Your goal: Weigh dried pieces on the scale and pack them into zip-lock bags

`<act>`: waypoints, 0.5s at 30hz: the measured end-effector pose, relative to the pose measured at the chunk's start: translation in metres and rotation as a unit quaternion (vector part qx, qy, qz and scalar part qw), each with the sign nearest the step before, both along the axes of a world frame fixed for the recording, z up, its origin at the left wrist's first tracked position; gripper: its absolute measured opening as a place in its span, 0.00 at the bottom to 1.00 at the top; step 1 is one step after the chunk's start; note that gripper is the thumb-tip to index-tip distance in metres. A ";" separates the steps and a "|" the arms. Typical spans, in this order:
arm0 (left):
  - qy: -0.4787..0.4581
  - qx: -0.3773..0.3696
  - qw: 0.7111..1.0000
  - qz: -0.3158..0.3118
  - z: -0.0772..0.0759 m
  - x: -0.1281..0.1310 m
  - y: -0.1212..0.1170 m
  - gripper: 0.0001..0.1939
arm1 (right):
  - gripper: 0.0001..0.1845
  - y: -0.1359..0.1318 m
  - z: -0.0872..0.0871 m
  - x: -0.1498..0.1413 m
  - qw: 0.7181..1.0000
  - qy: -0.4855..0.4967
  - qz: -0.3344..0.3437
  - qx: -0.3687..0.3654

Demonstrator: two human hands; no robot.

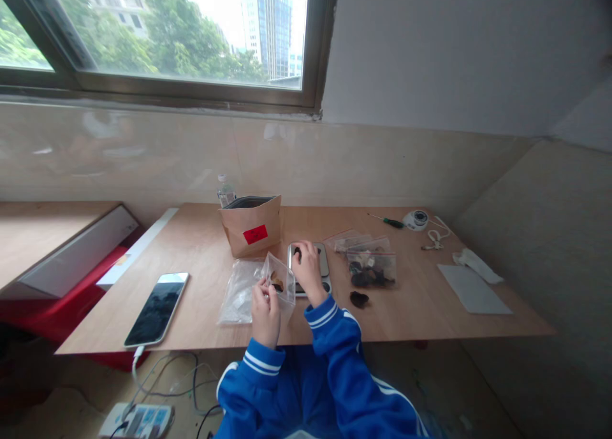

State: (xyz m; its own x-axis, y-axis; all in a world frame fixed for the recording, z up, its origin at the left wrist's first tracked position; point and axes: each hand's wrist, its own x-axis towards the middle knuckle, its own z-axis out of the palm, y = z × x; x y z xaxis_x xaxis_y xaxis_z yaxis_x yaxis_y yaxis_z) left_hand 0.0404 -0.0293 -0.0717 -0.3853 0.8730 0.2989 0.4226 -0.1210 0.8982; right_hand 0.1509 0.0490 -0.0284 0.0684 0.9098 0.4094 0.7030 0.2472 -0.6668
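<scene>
My left hand (266, 311) pinches the edge of a small clear plastic bag (287, 290), whose mouth faces up. Brown and dark dried pieces (276, 282) show inside it. Over the metal plate of a small digital scale (324, 260), my right hand (307, 267) has its fingers curled around a dark dried piece (297, 253); whether the piece touches the plate I cannot tell. Clear empty plastic bags (234, 292) lie flat beside my left hand. One loose dark piece (359, 299) rests on the table to the right of the scale.
Filled zip bags (371, 270) lie right of the scale. A kraft paper pouch (251, 225) with a red label stands behind, near a bottle (224, 190). A charging phone (157, 309) lies left. A screwdriver (393, 223), white camera (415, 220) and white sheet (473, 289) are on the right.
</scene>
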 end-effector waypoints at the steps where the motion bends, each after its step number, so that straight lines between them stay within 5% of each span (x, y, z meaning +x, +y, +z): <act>1: 0.004 0.002 1.000 0.000 0.000 0.001 0.000 0.13 | 0.19 0.005 -0.007 0.006 0.999 -0.050 0.000 -0.014; 7: 0.003 0.001 1.000 -0.003 0.001 0.004 -0.001 0.12 | 0.17 0.015 -0.039 0.023 0.969 -0.235 0.065 -0.031; 15: -0.014 -0.011 1.000 -0.003 0.000 0.002 0.000 0.13 | 0.09 0.006 -0.032 0.016 0.989 -0.141 0.040 0.005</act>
